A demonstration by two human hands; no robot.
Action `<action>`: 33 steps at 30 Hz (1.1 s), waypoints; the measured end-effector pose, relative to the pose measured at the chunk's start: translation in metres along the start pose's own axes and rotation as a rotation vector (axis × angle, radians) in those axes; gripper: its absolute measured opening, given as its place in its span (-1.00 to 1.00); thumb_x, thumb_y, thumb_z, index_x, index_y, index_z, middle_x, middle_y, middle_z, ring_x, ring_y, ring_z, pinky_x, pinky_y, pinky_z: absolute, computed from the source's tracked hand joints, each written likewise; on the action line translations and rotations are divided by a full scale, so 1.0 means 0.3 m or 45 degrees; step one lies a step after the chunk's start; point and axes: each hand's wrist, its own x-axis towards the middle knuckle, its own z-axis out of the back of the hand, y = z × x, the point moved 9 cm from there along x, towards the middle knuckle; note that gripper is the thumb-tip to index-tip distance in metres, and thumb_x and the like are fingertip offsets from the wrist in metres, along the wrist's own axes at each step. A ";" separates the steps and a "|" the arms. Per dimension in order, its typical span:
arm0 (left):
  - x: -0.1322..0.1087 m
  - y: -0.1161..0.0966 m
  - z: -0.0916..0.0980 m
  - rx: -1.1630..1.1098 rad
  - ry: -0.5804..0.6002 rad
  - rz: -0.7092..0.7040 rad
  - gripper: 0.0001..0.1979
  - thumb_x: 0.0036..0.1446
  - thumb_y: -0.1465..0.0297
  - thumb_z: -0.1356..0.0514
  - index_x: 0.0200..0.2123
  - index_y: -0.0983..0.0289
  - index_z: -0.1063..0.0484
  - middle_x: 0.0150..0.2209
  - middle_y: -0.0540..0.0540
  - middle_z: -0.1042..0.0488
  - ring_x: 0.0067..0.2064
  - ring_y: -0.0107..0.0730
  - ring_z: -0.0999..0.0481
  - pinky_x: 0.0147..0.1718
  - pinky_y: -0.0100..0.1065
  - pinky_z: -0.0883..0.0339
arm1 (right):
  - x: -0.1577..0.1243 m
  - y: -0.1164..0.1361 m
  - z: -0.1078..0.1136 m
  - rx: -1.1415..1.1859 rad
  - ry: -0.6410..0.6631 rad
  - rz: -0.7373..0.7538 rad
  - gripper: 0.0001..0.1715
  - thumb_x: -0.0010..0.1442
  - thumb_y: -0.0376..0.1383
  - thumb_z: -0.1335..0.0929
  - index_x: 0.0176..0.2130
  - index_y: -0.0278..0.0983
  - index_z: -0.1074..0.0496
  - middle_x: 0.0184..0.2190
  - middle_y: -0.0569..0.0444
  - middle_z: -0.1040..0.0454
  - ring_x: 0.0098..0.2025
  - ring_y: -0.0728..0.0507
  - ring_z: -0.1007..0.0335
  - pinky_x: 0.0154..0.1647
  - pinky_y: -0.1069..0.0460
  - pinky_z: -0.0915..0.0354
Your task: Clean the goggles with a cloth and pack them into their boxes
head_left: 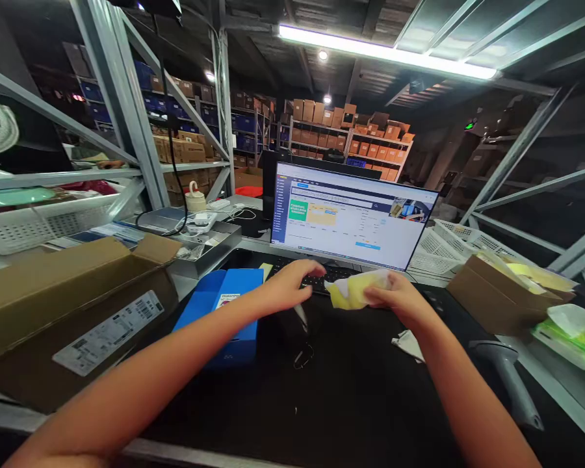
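My right hand (397,298) is closed around a small yellow packet in clear plastic (353,290), held just above the black desk mat (351,390) in front of the keyboard (322,279). My left hand (292,283) reaches toward the packet's left end, fingers curled loosely, with a thin pale object hanging below it that I cannot make out. A blue box (224,305) lies under my left forearm. The monitor (351,214) behind shows a web form.
An open cardboard box with a label (68,305) sits at the left, a metal tray (205,247) behind it. At the right stand a small brown box (487,292), a barcode scanner (507,377), green-and-white packets (570,331) and white baskets (448,240). Steel shelving frames both sides.
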 end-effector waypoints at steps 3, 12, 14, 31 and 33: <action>-0.120 0.079 0.016 0.367 0.252 -0.029 -0.33 -0.27 0.77 -0.20 -0.02 0.24 -0.48 0.10 0.20 -0.46 0.17 -0.01 -0.40 0.17 -0.04 -0.24 | -0.034 -0.136 0.038 0.348 0.018 -0.206 -0.32 -0.21 -0.11 -0.61 -0.12 -0.28 -0.46 -0.27 0.02 -0.58 -0.33 -0.13 -0.53 -0.43 0.08 -0.41; -0.092 0.165 -0.104 1.012 0.504 -0.107 -0.46 -0.36 0.68 -0.48 -0.23 0.30 -0.45 -0.17 0.17 -0.52 -0.05 -0.03 -0.49 -0.03 -0.16 -0.33 | -0.218 -0.365 0.043 0.707 -0.032 -0.464 -0.43 -0.21 -0.32 -0.66 -0.25 -0.25 -0.41 -0.37 0.18 -0.48 -0.36 0.00 -0.50 -0.38 0.16 -0.48; -0.084 0.138 -0.104 1.052 0.518 -0.155 -0.53 -0.31 0.64 -0.48 -0.28 0.27 -0.45 -0.23 0.12 -0.52 -0.11 -0.10 -0.49 -0.17 -0.26 -0.34 | -0.254 -0.360 0.081 0.730 -0.081 -0.451 -0.46 -0.20 -0.32 -0.66 -0.30 -0.27 -0.39 -0.39 0.19 -0.48 -0.39 0.02 -0.49 -0.37 0.18 -0.48; -0.493 -0.228 -0.458 1.027 -0.370 -0.465 -0.78 0.25 0.63 -0.02 -0.17 0.40 -0.43 -0.38 0.13 -0.50 -0.40 -0.25 -0.45 -0.45 -0.24 -0.24 | -0.287 -0.133 -0.086 0.565 0.134 -0.190 -0.42 -0.10 -0.18 -0.61 -0.05 -0.18 -0.57 -0.21 0.02 -0.61 -0.26 -0.14 -0.54 -0.20 0.01 -0.47; -0.512 -0.225 -0.442 1.055 -0.424 -0.426 -0.75 0.25 0.64 -0.02 -0.10 0.40 -0.43 -0.33 0.16 -0.53 -0.35 -0.23 -0.48 -0.37 -0.22 -0.30 | -0.272 -0.140 -0.120 0.423 0.221 -0.144 -0.51 -0.02 -0.14 -0.59 -0.07 -0.17 -0.59 -0.21 0.03 -0.61 -0.26 -0.13 -0.53 -0.23 0.03 -0.43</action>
